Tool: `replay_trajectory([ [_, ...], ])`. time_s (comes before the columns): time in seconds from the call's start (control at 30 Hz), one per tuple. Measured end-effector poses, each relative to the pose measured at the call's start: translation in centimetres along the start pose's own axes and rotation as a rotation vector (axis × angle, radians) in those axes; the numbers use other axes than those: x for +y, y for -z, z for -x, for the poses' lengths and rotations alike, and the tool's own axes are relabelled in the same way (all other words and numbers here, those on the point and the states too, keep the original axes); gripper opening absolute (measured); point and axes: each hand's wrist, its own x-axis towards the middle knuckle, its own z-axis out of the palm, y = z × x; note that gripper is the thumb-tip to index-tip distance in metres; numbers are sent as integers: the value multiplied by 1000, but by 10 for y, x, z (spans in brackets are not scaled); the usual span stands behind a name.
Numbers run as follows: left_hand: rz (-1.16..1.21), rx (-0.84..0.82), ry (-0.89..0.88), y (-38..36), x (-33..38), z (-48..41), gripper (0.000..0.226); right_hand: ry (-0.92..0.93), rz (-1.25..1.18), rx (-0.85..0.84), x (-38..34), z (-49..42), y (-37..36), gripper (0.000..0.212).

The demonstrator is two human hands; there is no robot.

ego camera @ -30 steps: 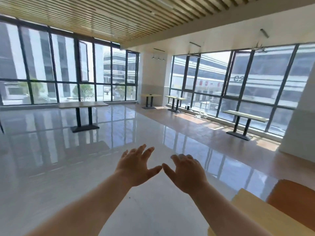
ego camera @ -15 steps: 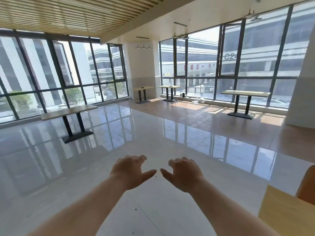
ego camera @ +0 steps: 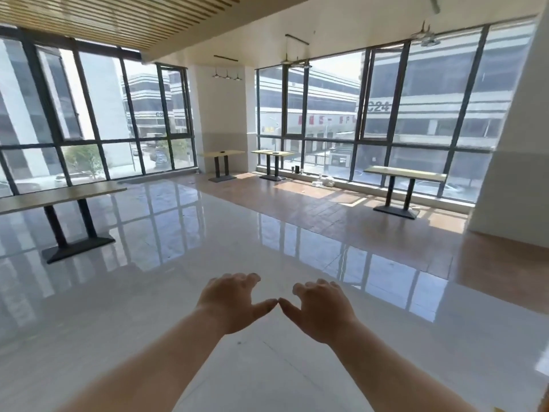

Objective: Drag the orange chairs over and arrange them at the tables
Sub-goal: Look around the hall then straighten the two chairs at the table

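Observation:
My left hand (ego camera: 231,301) and my right hand (ego camera: 319,310) are held out in front of me, palms down, fingers curled, thumb tips touching; both hold nothing. No whole orange chair shows; only a sliver of orange sits at the bottom right corner. A long wooden table (ego camera: 62,194) on black legs stands at the left. Two small tables (ego camera: 221,154) (ego camera: 271,153) stand at the far windows, and a longer table (ego camera: 405,173) stands by the right windows.
Glossy white floor (ego camera: 208,233) stretches ahead, turning to brown tiles (ego camera: 341,209) near the right windows. Floor-to-ceiling windows line the left and far walls. A white pillar (ego camera: 221,114) stands at the far corner and a white wall (ego camera: 520,173) at the right.
The view has swung left: the near wooden table and orange chair at bottom right have slid almost out of sight. My hands stayed in front, fingers curling and thumbs coming together.

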Motion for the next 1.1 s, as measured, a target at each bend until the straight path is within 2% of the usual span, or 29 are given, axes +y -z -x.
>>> replay_trajectory([
  [0.23, 67, -55, -249, -73, 15, -185, 96, -221, 101, -68, 99, -99, -43, 72],
  [0.3, 101, -44, -328, -78, 32, -239, 97, -295, 128, -24, 131, -123, -36, 71],
  [0.4, 150, 2, -429, -82, 70, -314, 93, -417, 147, 20, 178, -146, -31, 72],
  [0.63, 179, -11, -687, -123, 181, -419, 90, -652, 150, -19, 291, -150, -59, 72],
  [0.8, 122, -8, -752, -146, 246, -510, 92, -690, 158, -27, 390, -181, -92, 70],
  [1.1, 143, 75, -742, -131, 361, -700, 89, -723, 146, 122, 581, -271, -87, 64],
])
